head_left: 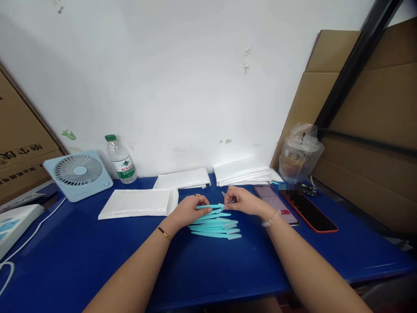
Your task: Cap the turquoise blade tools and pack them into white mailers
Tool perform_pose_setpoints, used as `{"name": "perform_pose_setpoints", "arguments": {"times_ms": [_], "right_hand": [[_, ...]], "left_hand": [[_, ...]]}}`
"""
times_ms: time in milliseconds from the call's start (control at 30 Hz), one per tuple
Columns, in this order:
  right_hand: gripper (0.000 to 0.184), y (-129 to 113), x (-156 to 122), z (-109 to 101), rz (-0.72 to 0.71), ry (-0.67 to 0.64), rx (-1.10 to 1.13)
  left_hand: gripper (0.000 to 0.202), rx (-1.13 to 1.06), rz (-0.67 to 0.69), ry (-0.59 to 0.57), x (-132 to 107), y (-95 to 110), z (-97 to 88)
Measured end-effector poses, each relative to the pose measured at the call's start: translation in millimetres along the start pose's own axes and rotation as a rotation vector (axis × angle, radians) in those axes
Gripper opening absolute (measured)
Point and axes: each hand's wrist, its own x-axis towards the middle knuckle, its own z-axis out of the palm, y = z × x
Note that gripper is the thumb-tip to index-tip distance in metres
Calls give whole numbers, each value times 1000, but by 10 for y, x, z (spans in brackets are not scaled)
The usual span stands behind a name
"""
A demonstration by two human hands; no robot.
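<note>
A turquoise eyebrow razor (pixel 213 206) lies across the gap between my hands. My left hand (pixel 193 209) has its handle end pinched between thumb and fingers. At the blade end, my right hand (pixel 235 200) is closed, thumb against fingertips. A small clear piece (pixel 223 194), perhaps a blade cap, shows beside the right fingers; whether they hold it is hard to see. Below the hands, several more turquoise eyebrow razors (pixel 215 226) lie in a loose row on the blue table (pixel 228 269), blade ends to the right.
White padded envelopes lie at left (pixel 140 202), middle (pixel 182 178) and right (pixel 241 170). A fan (pixel 80 174) and water bottle (pixel 121 161) stand back left. Two phones, one lit (pixel 275 202) and one red-edged (pixel 312 213), lie right, near a bagged drink cup (pixel 298 156).
</note>
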Motion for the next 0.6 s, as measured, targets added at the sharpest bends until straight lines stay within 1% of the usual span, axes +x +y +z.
{"name": "perform_pose_setpoints", "arguments": {"times_ms": [67, 133, 267, 333, 400, 467, 500, 600], "right_hand": [[15, 44, 8, -9, -7, 8, 15], [13, 131, 12, -32, 13, 17, 14], [10, 322, 8, -101, 154, 40, -12], [10, 346, -3, -131, 185, 43, -37], [10, 294, -23, -148, 155, 67, -64], [12, 187, -45, -146, 93, 64, -60], [13, 125, -53, -134, 63, 42, -47], [19, -39, -55, -51, -1, -82, -39]], "left_hand": [[27, 18, -3, -18, 13, -13, 15], [28, 39, -34, -12, 31, -59, 32], [30, 39, -65, -12, 56, -173, 40], [29, 48, -51, -2, 59, -203, 43], [30, 71, -31, 27, 59, -211, 52], [29, 88, -11, 42, 60, -205, 64], [28, 93, -6, 41, 62, -200, 70], [25, 106, -9, 19, 76, -192, 86]]}}
